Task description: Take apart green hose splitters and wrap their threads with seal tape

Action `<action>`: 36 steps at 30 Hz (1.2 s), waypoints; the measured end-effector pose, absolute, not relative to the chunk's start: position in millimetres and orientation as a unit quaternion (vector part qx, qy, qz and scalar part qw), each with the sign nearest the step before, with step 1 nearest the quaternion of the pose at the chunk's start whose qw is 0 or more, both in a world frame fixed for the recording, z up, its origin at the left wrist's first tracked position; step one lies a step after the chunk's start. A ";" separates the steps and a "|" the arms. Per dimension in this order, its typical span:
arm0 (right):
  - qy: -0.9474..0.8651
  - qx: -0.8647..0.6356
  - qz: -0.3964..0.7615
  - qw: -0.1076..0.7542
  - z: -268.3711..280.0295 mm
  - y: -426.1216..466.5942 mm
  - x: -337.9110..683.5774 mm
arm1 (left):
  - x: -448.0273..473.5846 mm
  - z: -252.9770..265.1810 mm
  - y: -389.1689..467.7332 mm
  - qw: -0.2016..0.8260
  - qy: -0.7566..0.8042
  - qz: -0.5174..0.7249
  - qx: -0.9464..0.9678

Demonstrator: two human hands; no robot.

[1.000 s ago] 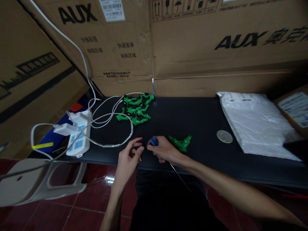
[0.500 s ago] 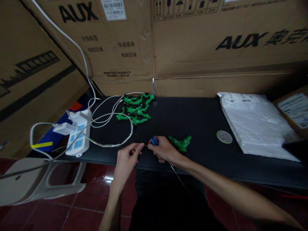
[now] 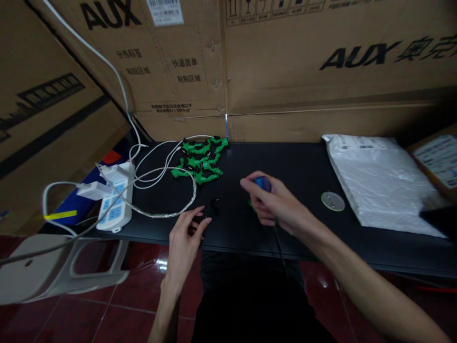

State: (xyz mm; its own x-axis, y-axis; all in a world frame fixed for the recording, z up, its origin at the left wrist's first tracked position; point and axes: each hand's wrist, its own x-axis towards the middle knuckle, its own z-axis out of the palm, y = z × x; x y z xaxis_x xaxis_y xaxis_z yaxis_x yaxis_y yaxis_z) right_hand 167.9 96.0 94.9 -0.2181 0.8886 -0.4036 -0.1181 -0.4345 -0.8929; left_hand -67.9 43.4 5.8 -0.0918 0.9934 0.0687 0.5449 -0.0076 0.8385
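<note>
My right hand [image 3: 273, 200] is wrapped round the blue handle of a screwdriver [image 3: 263, 184]. Its thin dark shaft slants down from the fist past the table's front edge. Mostly hidden behind this hand is a green Y-shaped hose connector [image 3: 251, 205]. My left hand [image 3: 187, 229] rests at the front edge of the table, thumb and forefinger apart. Just beyond its fingertips lies a small black part [image 3: 214, 205], too dark to make out. Several more green Y-shaped connectors with black fittings [image 3: 202, 162] are clustered at the back of the table.
On the left a white power strip [image 3: 116, 205] holds plugs, and white cables [image 3: 157, 216] loop across the black table [image 3: 293, 162]. A round disc [image 3: 332, 201] and a white plastic-wrapped package [image 3: 378, 186] lie to the right. Large cardboard boxes [image 3: 278, 81] stand behind. A plastic stool [image 3: 39, 267] is lower left.
My hands have moved apart. The right one, with the screwdriver, has lifted up and to the right, covering the single green connector. A small black part now shows on the table by the left fingertips.
</note>
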 end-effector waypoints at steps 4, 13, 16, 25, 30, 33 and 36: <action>-0.342 -0.504 0.668 0.426 111.0 113.6 227.0 | -74.2 6.1 41.6 0.282 0.633 0.357 0.626; -0.240 -0.516 0.699 0.433 50.0 81.2 296.5 | -59.8 0.6 39.8 0.186 0.647 0.361 0.645; -0.220 -0.495 0.720 0.434 30.7 70.4 297.0 | -48.3 1.2 40.8 0.216 0.624 0.337 0.671; -0.218 -0.443 0.736 0.463 20.4 71.5 298.5 | -30.6 -5.1 73.0 0.198 0.563 0.326 0.733; -0.237 -0.458 0.713 0.475 15.4 75.9 303.4 | -34.3 -23.9 89.7 0.183 0.525 0.328 0.764; -0.248 -0.468 0.687 0.498 26.6 74.7 312.6 | -35.4 -26.3 90.3 0.175 0.532 0.316 0.766; -0.261 -0.486 0.636 0.539 54.3 69.6 324.9 | -34.2 -22.1 87.0 0.174 0.546 0.312 0.758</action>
